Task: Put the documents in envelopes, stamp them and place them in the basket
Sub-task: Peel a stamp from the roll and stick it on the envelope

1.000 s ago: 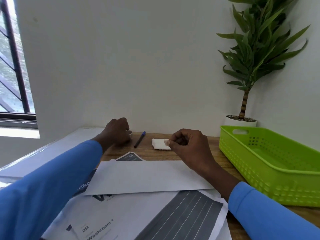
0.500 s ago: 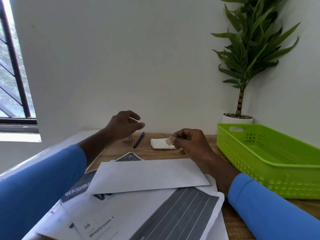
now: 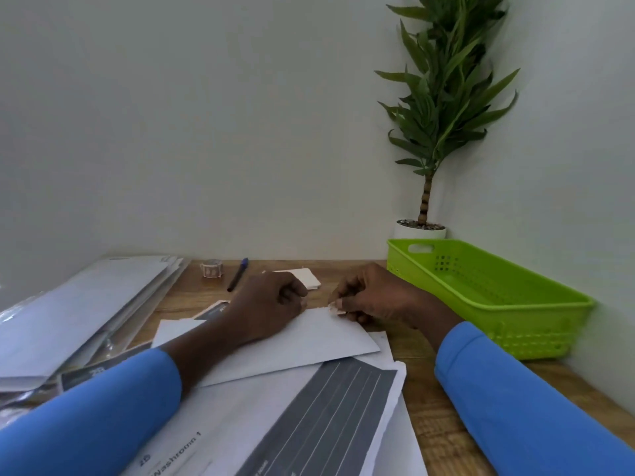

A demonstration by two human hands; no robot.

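Observation:
A white envelope [image 3: 309,341] lies on printed documents [image 3: 275,424] in front of me. My right hand [image 3: 374,297] pinches a small stamp [image 3: 335,306] at the envelope's far right corner. My left hand [image 3: 271,304] rests on the envelope beside it, fingers curled, thumb side touching the paper. A small white pad of stamps [image 3: 307,278] lies just behind the hands. The green basket [image 3: 498,293] stands to the right; nothing shows inside it.
A stack of envelopes [image 3: 79,310] lies at the left. A small roll of tape [image 3: 212,268] and a blue-capped pen [image 3: 237,273] sit near the wall. A potted plant [image 3: 433,132] stands behind the basket. The wooden desk [image 3: 443,424] shows at the right.
My left hand left the tape roll and came down onto the envelope. My right hand brought the stamp from the pad toward me to the envelope's corner. The view swung left and down.

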